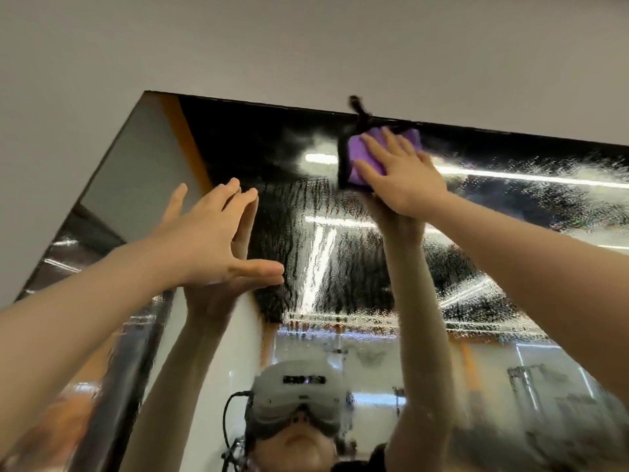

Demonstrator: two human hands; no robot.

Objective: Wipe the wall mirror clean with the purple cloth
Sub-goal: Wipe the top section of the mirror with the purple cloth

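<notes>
The wall mirror (326, 260) fills the view from below, its glass covered in wet droplets and streaks. My right hand (405, 175) lies flat with spread fingers, pressing the purple cloth (360, 155) against the glass just under the mirror's top edge. The cloth has a dark border and a dark tag sticking up past the frame. My left hand (214, 240) is open, fingers spread, palm against or very near the glass at the left part of the mirror. Both arms are reflected in the glass below the hands.
The mirror's black top edge (272, 105) meets a plain white wall (306, 46) above and to the left. In the glass I see a reflected person wearing a headset (296, 400), ceiling lights and an orange-trimmed room.
</notes>
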